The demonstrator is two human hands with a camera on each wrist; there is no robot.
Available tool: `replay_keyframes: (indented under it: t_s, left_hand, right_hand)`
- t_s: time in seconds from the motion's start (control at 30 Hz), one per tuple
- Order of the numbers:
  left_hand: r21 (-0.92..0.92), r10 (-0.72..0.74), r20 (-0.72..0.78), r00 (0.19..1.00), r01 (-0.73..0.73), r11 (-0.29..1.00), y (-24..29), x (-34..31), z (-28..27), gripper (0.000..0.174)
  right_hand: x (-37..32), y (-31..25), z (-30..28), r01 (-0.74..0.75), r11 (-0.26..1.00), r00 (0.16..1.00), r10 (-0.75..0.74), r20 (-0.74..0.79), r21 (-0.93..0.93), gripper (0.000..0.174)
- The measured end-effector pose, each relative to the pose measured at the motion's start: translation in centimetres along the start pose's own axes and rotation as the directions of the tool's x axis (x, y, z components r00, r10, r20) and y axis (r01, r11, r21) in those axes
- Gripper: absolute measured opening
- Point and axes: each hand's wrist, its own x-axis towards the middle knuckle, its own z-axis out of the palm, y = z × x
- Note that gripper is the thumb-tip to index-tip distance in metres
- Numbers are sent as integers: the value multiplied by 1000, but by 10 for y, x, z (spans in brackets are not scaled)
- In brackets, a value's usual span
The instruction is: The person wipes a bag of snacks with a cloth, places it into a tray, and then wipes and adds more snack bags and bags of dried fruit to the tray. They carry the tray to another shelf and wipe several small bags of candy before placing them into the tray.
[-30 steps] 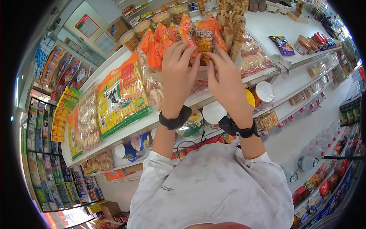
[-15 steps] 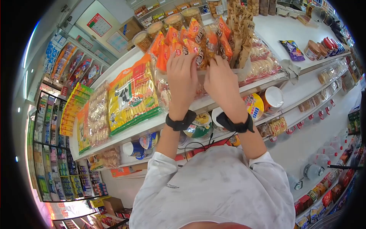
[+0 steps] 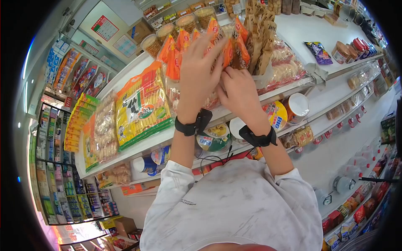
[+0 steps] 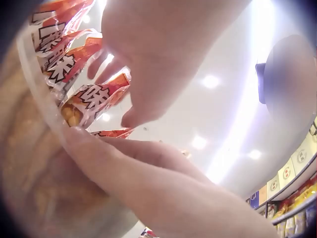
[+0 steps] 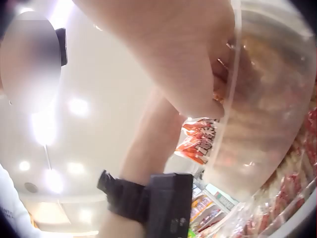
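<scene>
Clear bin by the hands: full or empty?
Not empty: orange packets rise from the bin. Cannot tell whether it's full; the left hand covers part of it.

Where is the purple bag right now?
In the head view, the purple bag lies on the white shelf, toward the right, just left of the brown jars.

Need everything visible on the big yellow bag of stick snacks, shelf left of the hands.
The yellow bag is a large, glossy, plastic-looking pack with an orange-red top and a green bottom band. Its clear front shows long, thin, yellowish sticks in rows, behind a printed label with large dark characters. It lies face up on the white shelf, bottom band toward the front edge, between a clear pack of round snacks and other clear packs. No opening shows. Neither hand touches it.
</scene>
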Motion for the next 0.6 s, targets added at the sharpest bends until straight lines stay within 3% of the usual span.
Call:
replay_keyframes:
  t_s: [0.1,0.27,0.33,0.43,0.53,0.6]
  left_hand:
    - [-2,16,125,992,-16,1000,-4,-4,7,32]
    - [-27,-104,95,990,107,994,-3,-6,5,32]
    - [-29,-148,54,988,150,988,-9,-9,10,32]
    - [-56,-199,-53,979,196,979,-20,-14,19,36]
    - [-71,-174,-215,961,163,984,-7,-20,9,40]
    - [-72,-142,-319,937,125,990,4,-23,-12,44]
  right_hand:
    - [-1,3,-3,30,999,999,-29,-39,25,19]
    - [-4,7,-1,119,993,989,-117,-86,24,20]
    - [-4,7,-3,99,995,995,-98,-24,22,22]
    - [-7,4,-1,129,990,986,-120,-119,63,27]
    - [-10,3,-8,121,976,991,-108,-76,183,35]
    - [-15,-3,-13,46,927,993,-1,-121,372,38]
